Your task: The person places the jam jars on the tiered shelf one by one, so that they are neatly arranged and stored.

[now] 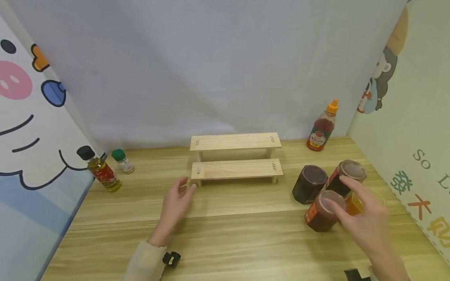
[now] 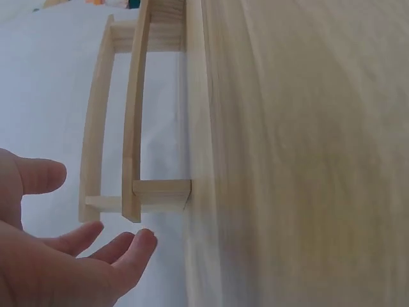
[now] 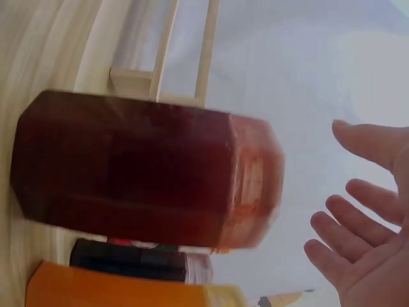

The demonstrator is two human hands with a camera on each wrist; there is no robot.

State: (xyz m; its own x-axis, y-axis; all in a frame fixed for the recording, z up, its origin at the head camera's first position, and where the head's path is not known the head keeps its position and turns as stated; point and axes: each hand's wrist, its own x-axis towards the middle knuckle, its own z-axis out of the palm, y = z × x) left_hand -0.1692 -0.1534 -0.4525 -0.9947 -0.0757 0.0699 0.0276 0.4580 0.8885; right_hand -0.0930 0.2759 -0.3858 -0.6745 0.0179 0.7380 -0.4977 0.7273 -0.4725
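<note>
My left hand (image 1: 177, 203) is beside the left end of a two-step wooden rack (image 1: 236, 169), fingers relaxed and holding nothing. In the left wrist view, a gap shows between its fingertips and the rack's end. My right hand (image 1: 369, 224) hovers over a group of jars at the right, thumb and fingers spread. Below it stands a dark red jar (image 1: 321, 214) with an orange label. The right wrist view shows this jar (image 3: 128, 166) upright on the table, its lid apart from the fingers. Around it are two dark jars (image 1: 308, 185) and an orange-yellow jar (image 1: 354, 204), partly hidden by the hand.
A red sauce bottle (image 1: 320, 130) with an orange cap stands at the back right. On the left are an oil bottle (image 1: 103, 173) with a black cap and a small green-capped shaker (image 1: 124, 162). Pale cloth (image 1: 225, 70) hangs behind the wooden table (image 1: 239, 246).
</note>
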